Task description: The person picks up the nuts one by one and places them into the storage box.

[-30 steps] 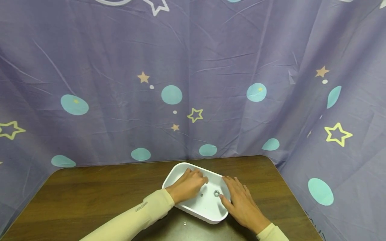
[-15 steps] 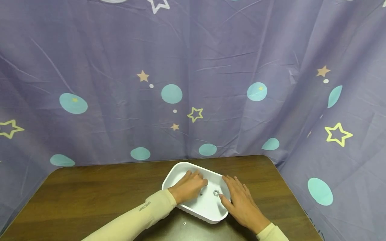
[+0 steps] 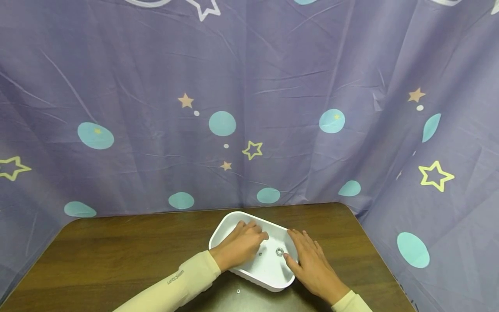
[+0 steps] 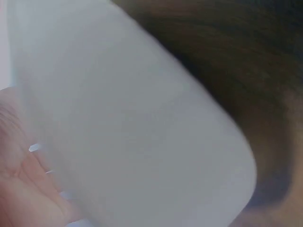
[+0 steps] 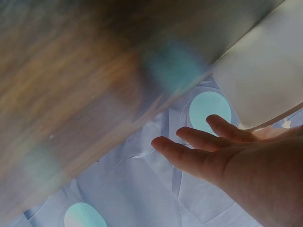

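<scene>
A white tray [image 3: 269, 271] with rounded corners stands on the table, set at a slant. My left hand [image 3: 239, 247] reaches into its left half with bent fingers. The fingertips are hidden, so whatever they may hold does not show. In the left wrist view the tray wall [image 4: 142, 118] covers most of that hand [image 4: 28, 189]. My right hand [image 3: 312, 264] rests at the tray's right end, thumb over the rim and the other fingers straight along the outside. A large hex nut [image 3: 280, 251] lies near that thumb. A tiny metal piece [image 3: 260, 254] sits beside my left hand.
A small nut [image 3: 238, 291] lies on the brown wooden table [image 3: 128, 247] in front of the tray. Behind the table's far edge hangs a purple curtain [image 3: 273, 108] printed with stars and blue spots, which also runs along the right side.
My left wrist and forearm have shifted slightly left and down, while the hand stays in the tray. The right hand, the tray and the large hex nut have hardly moved.
</scene>
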The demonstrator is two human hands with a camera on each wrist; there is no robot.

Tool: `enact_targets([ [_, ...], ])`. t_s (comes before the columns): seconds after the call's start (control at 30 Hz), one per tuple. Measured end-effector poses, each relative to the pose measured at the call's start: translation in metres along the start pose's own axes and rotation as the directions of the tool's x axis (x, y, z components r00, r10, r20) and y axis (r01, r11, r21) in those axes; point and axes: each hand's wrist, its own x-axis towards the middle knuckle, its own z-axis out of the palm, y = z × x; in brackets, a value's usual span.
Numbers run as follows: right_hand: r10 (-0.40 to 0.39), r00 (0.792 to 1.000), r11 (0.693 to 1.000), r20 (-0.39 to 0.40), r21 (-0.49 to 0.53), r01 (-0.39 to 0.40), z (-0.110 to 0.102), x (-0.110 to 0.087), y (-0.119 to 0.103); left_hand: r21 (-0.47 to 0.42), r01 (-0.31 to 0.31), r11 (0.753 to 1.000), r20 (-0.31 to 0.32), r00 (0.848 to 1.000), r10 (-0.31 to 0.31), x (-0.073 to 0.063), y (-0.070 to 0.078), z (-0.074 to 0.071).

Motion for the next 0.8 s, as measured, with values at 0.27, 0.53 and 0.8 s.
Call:
enact_targets([
  [0.27, -0.004, 1.0, 1.0, -0.012, 0.005, 0.004, -0.004, 0.0, -0.002, 0.031, -0.066, 0.997, -0.205, 0.976, 0.071, -0.022, 0.002, -0.036],
  [0.53, -0.003, 1.0, 1.0, -0.014, 0.006, 0.003, -0.004, 0.001, -0.001, 0.037, -0.099, 0.994, -0.313, 0.944, 0.106, -0.05, 0.012, -0.057],
  [0.8, -0.006, 1.0, 1.0, -0.014, 0.005, 0.006, 0.0, -0.002, -0.001, 0.012, -0.145, 0.989, -0.403, 0.905, 0.138, -0.084, 0.029, -0.053],
])
